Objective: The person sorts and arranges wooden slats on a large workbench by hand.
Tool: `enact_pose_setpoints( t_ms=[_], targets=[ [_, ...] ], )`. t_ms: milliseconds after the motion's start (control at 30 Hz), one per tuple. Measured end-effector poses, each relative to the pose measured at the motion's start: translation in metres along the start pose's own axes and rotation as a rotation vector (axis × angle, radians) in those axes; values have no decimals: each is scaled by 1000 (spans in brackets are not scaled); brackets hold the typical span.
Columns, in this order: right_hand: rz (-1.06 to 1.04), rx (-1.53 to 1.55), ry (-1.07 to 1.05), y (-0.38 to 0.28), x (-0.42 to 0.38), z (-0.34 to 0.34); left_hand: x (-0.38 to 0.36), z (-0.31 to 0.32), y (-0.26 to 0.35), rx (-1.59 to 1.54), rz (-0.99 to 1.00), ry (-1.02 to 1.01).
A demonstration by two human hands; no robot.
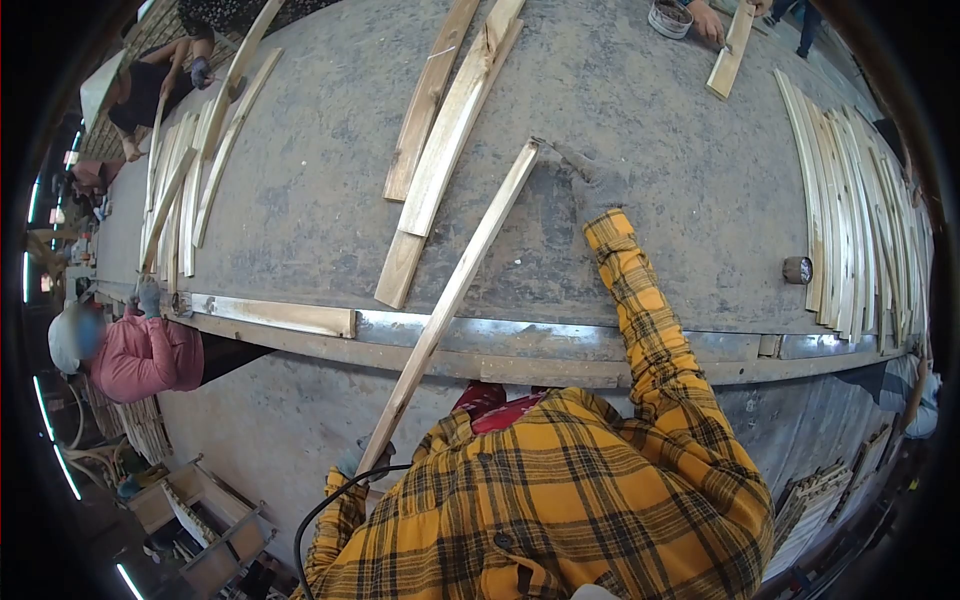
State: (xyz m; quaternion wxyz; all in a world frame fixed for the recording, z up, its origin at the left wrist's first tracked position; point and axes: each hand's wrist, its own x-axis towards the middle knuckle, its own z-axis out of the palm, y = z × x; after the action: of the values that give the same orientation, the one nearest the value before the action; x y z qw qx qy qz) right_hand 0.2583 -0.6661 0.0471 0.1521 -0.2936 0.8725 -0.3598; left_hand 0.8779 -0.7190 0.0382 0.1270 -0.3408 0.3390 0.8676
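Note:
A long narrow wooden strip (pixel 450 300) slants from near my body, across the table's front edge, out over the table. My left hand (pixel 368 468), partly hidden beside my sleeve, is closed around its near end. At the far end of the strip is my right hand (pixel 598 190), in a grey glove that blends into the tabletop. Its fingers are closed, and a thin dark shape reaches from them to the strip's tip; I cannot tell what it is. Left of the strip, several wider boards (pixel 450 130) lie overlapping on the dark, stained table (pixel 320 150).
A row of wooden strips (pixel 840 210) lies at the right, beside a small can (pixel 797 270). Across the table, another person's hand (pixel 706 22) works on a board near a tub (pixel 670 18). A person in pink (pixel 150 350) stands left, near more strips (pixel 190 180).

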Motion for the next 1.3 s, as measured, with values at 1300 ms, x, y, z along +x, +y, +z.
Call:
enact_pose_setpoints(
  t_ms=[1300],
  targets=[
    [-375,-554,230,3,-7,19,-43,7,41,1049,150,531]
  ],
)
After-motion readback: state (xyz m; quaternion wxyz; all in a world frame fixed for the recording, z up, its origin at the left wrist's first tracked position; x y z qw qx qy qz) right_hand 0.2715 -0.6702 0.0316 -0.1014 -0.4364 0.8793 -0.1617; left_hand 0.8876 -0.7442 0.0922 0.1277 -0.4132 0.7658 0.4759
